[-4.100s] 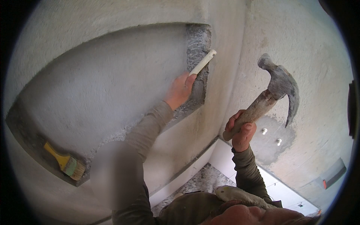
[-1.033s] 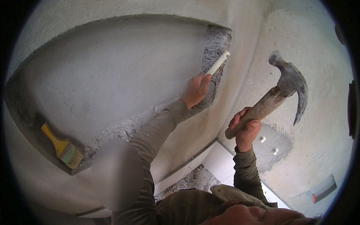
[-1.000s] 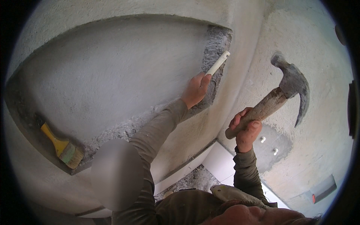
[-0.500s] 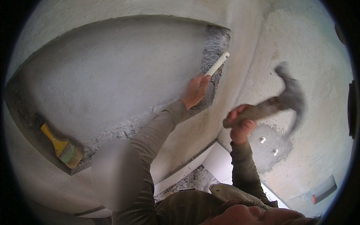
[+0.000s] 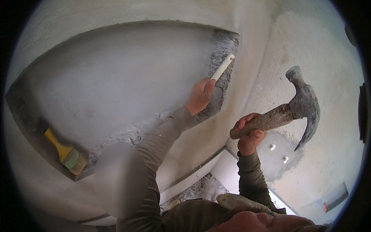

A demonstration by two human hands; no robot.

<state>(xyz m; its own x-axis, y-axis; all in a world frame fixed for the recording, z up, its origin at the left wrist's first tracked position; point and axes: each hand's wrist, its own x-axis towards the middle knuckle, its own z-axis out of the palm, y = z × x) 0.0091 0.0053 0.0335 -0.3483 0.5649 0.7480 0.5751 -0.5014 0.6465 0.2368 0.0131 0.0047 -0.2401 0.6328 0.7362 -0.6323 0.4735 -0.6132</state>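
Reaching into a wall recess (image 5: 127,62), my left hand (image 5: 199,96) is closed around a white-handled tool (image 5: 223,67). Its handle end, with a hole in it, sticks up and to the right; the working end is hidden by my hand. Rough, chipped mortar (image 5: 224,44) lines the recess's right side beside that hand. My right hand (image 5: 249,133) grips the wooden handle of a claw hammer (image 5: 303,102), raised to the right, apart from the white-handled tool. The hammer's claw curves downward.
A yellow-handled paintbrush (image 5: 63,150) rests in the recess's lower left corner. Crumbled rubble (image 5: 129,135) lies along its lower edge. Two white fittings (image 5: 273,147) stick out of the right wall. White tiles (image 5: 224,170) and loose debris (image 5: 205,189) lie below.
The hammer, blurred before, is now sharp and slightly farther right. My left hand holds the white-handled tool in nearly the same place. The haze in the recess looks thicker.
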